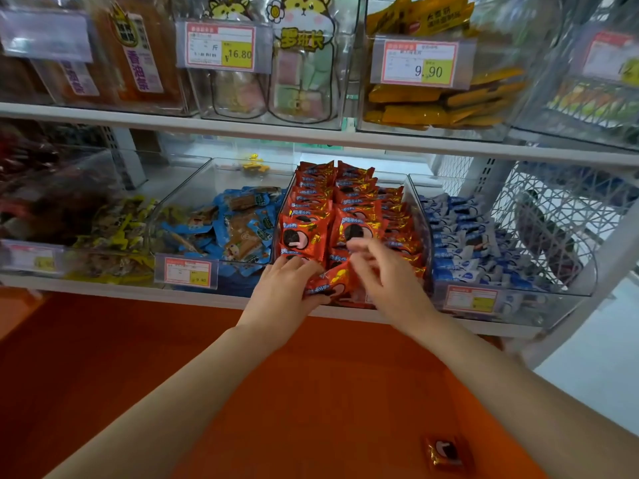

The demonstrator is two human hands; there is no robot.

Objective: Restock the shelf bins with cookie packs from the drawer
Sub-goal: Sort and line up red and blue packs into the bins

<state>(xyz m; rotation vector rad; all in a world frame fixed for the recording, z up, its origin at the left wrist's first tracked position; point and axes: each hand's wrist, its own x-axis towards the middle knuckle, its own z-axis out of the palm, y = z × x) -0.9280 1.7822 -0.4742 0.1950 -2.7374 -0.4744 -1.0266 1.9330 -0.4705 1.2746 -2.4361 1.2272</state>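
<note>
A loose cookie pack (448, 452) lies on the orange surface (138, 375) nearest you. Your left hand (287, 288) curls its fingers round the held packs (333, 285) at the front edge of the clear bin (420, 216); your right hand (387, 278) meets them with bent fingers, blurred, so its grip cannot be told. Behind, rows of red packs (345, 202) stand upright, filling the bin.

Cookie packs (340, 209) in mid bin (422, 219), btm shelf (114, 288)

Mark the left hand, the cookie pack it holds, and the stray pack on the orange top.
left hand (287, 288): head view, its back.
cookie pack (337, 283): head view, wrapper face.
stray pack (447, 454): head view, wrapper centre.
</note>
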